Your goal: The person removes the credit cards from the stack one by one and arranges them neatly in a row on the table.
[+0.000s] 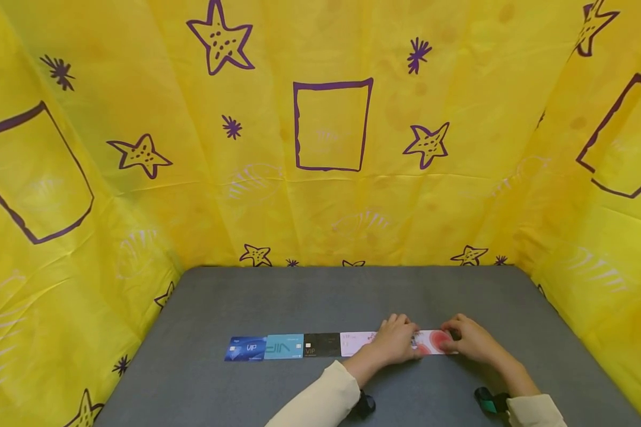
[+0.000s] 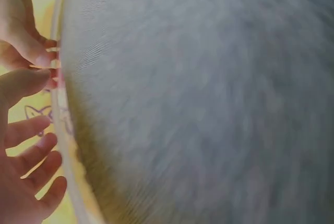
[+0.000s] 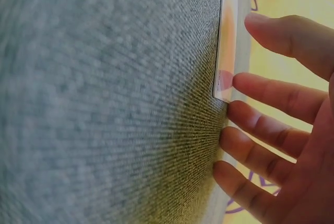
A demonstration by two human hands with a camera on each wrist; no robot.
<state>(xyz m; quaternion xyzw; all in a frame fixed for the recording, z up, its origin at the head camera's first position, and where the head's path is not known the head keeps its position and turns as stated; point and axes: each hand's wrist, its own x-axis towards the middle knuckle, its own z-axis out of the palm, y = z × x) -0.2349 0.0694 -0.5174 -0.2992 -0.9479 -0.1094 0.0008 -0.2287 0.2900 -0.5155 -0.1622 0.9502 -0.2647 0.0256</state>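
Cards lie flat, end to end, in one row on the grey table (image 1: 278, 308). From the left come a dark blue VIP card (image 1: 247, 349), a teal card (image 1: 284, 347), a black card (image 1: 322, 345) and a pale pink card (image 1: 355, 343). At the right end is a white card with red circles (image 1: 432, 342). My left hand (image 1: 390, 341) covers where the pale pink and red-circled cards meet, its fingers spread. Fingertips of my right hand (image 1: 476, 342) touch the right end of the red-circled card; in the right wrist view, the fingers are spread at its corner (image 3: 225, 91).
Yellow cloth (image 1: 331, 219) with purple stars and frames hangs behind the table and along both sides. Dark straps hang at both wrists, one by the left sleeve (image 1: 320, 397) and one by the right sleeve (image 1: 536, 410).
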